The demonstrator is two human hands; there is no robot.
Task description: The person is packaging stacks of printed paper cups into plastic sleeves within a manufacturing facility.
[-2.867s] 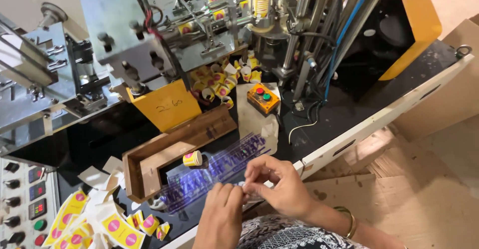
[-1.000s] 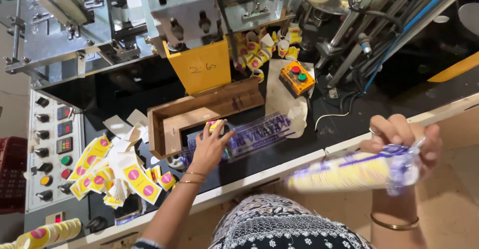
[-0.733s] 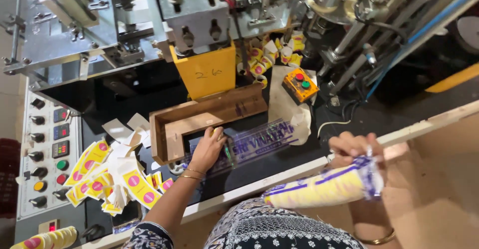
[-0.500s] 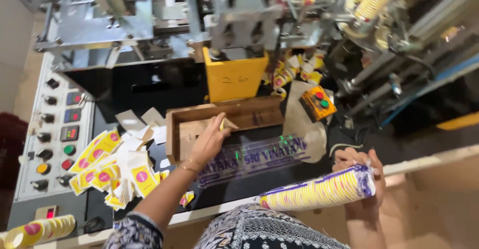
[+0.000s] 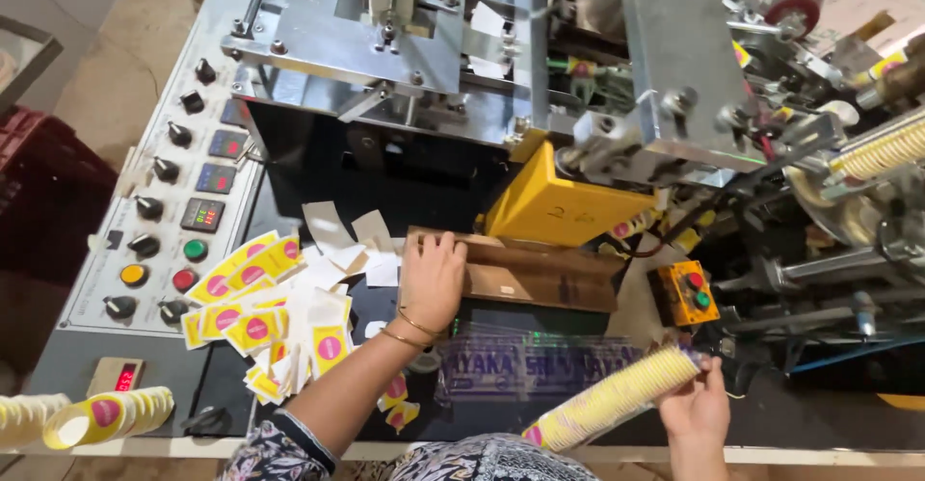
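Left hand (image 5: 432, 279): fingers spread flat, palm down, resting on the left end of the brown cardboard tray (image 5: 525, 271). Not gripping anything. Gold bangles at the wrist. What the tray holds is hidden under the hand and its near wall, so I can't tell.

Right hand (image 5: 696, 406): fingers curled and clamped around the upper end of a long stack of nested paper cups (image 5: 617, 396), yellow and white, lying tilted, low end toward the person, high end toward the machine. The stack sits at the bottom edge of the bench, just below a clear plastic sleeve (image 5: 540, 365) with purple print that lies flat on the black deck between tray and stack.

Outward from there:
- Yellow chute (image 5: 551, 201) directly behind the tray, touching its back edge.
- Small orange button box (image 5: 682, 293) with a red and a green button, just right of the tray.
- Loose pile of flat yellow cup blanks (image 5: 252, 317) with pink dots, plus some white ones, left of the left hand on the deck.
- Control panel (image 5: 169, 201) far left: black knobs, digital readouts, green, yellow and red buttons.
- Another stack of cups (image 5: 106, 415) lying bottom left, well apart from both hands.
- More nested cups (image 5: 882, 151) feeding in the machine at the upper right.
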